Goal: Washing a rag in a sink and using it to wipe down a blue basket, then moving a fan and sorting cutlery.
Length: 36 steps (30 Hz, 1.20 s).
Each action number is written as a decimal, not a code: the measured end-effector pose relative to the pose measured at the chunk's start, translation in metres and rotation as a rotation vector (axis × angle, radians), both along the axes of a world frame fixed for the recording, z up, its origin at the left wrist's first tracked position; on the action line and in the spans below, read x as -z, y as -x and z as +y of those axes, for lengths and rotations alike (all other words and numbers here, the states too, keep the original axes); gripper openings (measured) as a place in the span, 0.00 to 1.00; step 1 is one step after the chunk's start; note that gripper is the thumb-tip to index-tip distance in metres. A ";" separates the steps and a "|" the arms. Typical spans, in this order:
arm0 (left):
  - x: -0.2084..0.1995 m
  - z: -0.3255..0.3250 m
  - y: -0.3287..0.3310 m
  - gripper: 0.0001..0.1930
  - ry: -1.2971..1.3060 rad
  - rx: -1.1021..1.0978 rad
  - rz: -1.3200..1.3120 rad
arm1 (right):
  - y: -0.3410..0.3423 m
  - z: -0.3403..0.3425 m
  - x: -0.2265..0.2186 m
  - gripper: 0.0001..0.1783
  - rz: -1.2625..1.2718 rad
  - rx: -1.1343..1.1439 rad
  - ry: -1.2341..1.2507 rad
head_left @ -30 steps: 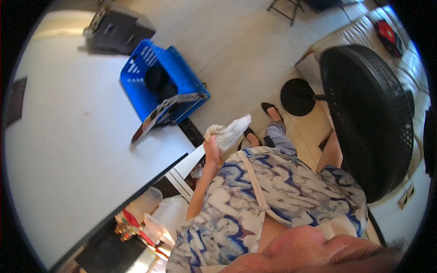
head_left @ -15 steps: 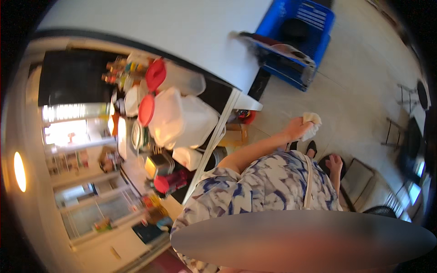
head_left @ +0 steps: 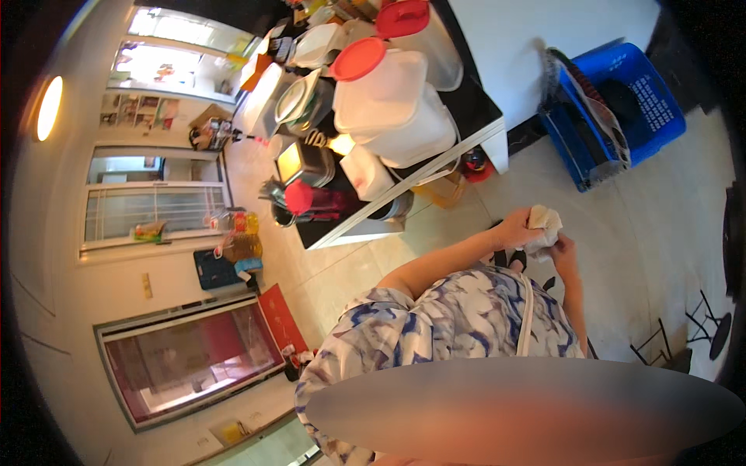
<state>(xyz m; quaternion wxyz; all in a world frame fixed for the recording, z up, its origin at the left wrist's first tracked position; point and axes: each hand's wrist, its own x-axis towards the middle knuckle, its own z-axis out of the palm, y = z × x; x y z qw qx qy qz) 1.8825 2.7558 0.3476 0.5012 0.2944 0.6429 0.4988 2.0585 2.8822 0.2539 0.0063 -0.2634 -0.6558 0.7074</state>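
Observation:
My left hand (head_left: 518,231) is closed round a crumpled off-white cloth (head_left: 547,223), held out in front of my body above the tiled floor. Fingers of my right hand (head_left: 564,252) pinch the lower right part of the same cloth. Folds of fabric hide some of the fingertips on both sides. Both forearms are bare and bent inward, so the hands nearly meet. A dark shoe (head_left: 518,259) shows on the floor just below them.
To the left, a black-topped shelf unit (head_left: 475,81) bears white containers with red lids (head_left: 357,60) and kitchenware. A blue plastic basket (head_left: 651,116) stands on the floor at the far right. Black stools (head_left: 719,335) stand at the right edge. A red mat (head_left: 283,320) lies lower left.
My right hand has come up from my side and taken hold of the cloth beside my left hand. The view has turned, shifting the shelf and basket rightward.

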 end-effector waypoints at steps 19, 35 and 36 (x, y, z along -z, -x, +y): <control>-0.024 -0.290 0.077 0.19 0.041 -0.750 0.203 | 0.126 -0.035 -0.159 0.22 0.216 0.141 0.514; -0.112 -0.369 0.195 0.09 0.446 -1.070 1.348 | 0.091 0.019 -0.279 0.34 0.390 -0.016 0.093; -0.116 -0.365 0.197 0.09 0.449 -1.058 1.397 | 0.093 0.020 -0.281 0.33 0.449 -0.017 0.167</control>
